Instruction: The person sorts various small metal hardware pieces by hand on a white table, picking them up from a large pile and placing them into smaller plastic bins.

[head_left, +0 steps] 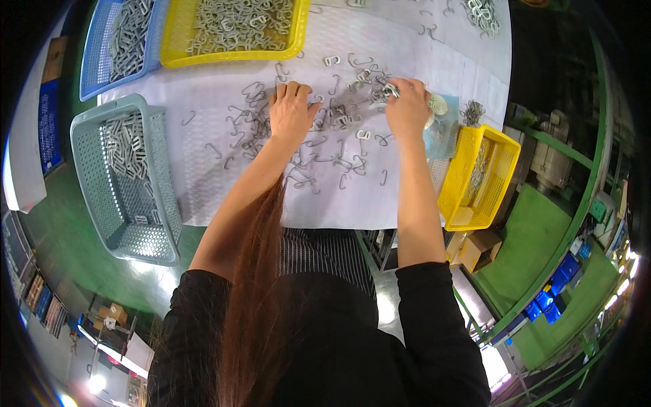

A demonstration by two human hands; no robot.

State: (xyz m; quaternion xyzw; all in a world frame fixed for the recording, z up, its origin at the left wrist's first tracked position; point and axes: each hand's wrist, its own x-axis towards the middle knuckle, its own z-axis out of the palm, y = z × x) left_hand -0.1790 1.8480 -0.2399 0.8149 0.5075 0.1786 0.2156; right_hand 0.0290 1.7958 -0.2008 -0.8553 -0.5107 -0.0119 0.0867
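Note:
Loose bent-wire hooks (258, 125) lie scattered over the white table covering (203, 169). My left hand (290, 112) rests palm down among them, thumb apart from the bent fingers, with nothing seen in its grip. Farther right, my right hand (408, 108) has its fingers closed on a few silvery metal buckles (390, 90), beside a pile of hooks and buckles (366, 78). What lies under its palm is hidden. A single loop-shaped buckle (363, 135) sits between my hands, and another buckle (331, 61) lies farther back.
Back left, a yellow basket (234, 60) and a blue basket (95, 74) hold many metal pieces. A grey-blue basket (88, 183) with similar pieces stands at left. At right are a pale blue sheet (441, 139), a yellow basket (505, 176) and a small wire pile (472, 112).

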